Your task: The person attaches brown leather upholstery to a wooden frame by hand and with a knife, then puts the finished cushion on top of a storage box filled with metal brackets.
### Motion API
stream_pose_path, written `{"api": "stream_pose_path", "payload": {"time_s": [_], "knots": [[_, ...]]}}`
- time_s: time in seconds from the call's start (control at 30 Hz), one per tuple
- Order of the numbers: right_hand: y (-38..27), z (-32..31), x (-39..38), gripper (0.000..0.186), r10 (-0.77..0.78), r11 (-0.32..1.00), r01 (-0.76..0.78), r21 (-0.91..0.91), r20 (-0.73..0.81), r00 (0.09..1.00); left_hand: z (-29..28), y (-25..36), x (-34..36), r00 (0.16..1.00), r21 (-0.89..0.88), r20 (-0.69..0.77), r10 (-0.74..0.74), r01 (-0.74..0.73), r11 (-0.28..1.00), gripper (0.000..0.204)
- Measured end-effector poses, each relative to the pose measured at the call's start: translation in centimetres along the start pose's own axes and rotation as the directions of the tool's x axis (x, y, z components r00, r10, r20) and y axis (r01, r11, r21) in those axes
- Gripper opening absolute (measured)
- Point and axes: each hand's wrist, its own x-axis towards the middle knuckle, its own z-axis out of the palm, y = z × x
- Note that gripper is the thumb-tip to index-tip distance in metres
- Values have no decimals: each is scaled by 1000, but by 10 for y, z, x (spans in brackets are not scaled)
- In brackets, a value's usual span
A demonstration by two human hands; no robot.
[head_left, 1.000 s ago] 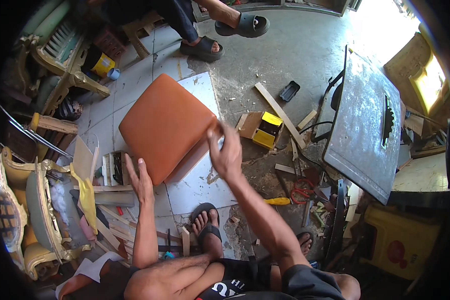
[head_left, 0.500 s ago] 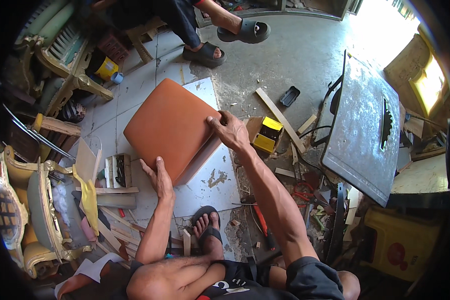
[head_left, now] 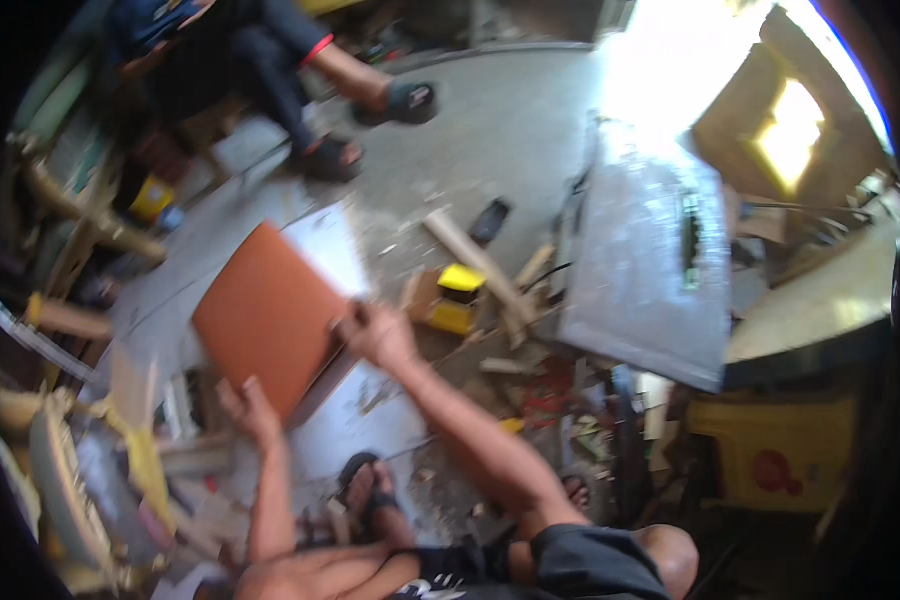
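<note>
Orange padded block [head_left: 268, 325] sits at nine o'clock, squarish, corner aimed at twelve, right grip [head_left: 382, 338] pinching its three-o'clock corner, left grip [head_left: 251, 408] spread wide at seven, yellow box [head_left: 452, 317] beyond three holding something dark.

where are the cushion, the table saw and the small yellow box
cushion [head_left: 268, 322]: head view, middle of its orange top
table saw [head_left: 638, 290]: head view, bare metal top, left of the blade
small yellow box [head_left: 452, 318]: head view, its yellow near side

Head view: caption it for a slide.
Left hand and right hand at an orange cushion, table saw at right.
</note>
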Motion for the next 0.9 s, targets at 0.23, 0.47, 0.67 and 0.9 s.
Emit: {"api": "stream_pose_path", "payload": {"time_s": [0.23,0.47,0.67,0.9], "knots": [[-48,8,-38,78,-227,939,189,-288,-102,969,-41,-10,15,968,-54,230,102,-92,994,66],[-52,-5,-15,85,143,975,-95,-199,242,960,-28,12,-2,963,-66,268,11,7,998,66],[-35,33,-6,83,91,977,-66,-201,119,989,-36,12,12,971,-169,239,30,11,985,70],[-39,23,-4,82,236,958,-200,-206,170,957,-37,16,3,977,-186,213,-28,69,980,74]]}}
